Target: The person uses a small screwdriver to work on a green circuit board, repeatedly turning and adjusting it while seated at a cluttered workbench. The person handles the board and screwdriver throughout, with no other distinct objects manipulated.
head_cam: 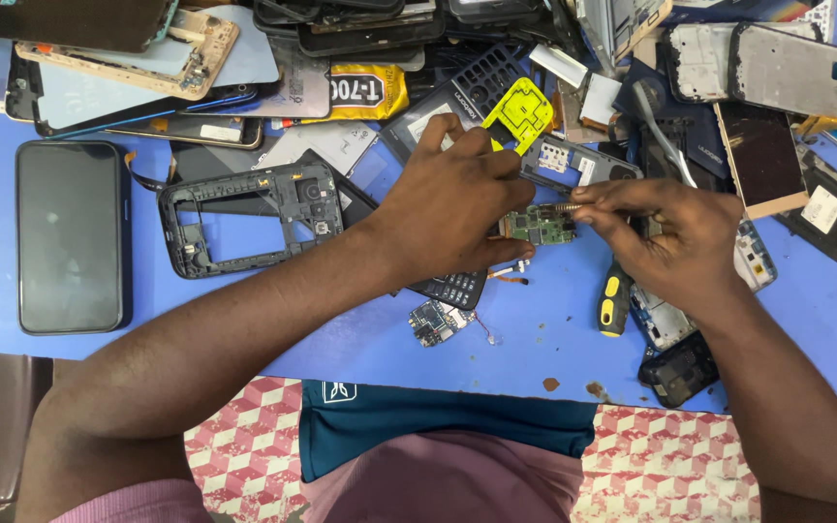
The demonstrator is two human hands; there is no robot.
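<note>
My left hand (452, 208) holds a small green circuit board (542, 225) between thumb and fingers, a little above the blue table (554, 320). My right hand (675, 237) pinches a thin metal part (559, 207) at the board's top right edge. Under my left hand lies a dark keypad phone (452, 288). A yellow-and-black screwdriver handle (614, 302) sticks out below my right hand. A second small circuit board (435, 322) lies on the table nearer to me.
A black phone frame (244, 218) and a whole dark phone (72, 235) lie at the left. Several phone shells, screens and frames are piled along the far edge and right side. A yellow plastic part (520, 111) sits in the pile.
</note>
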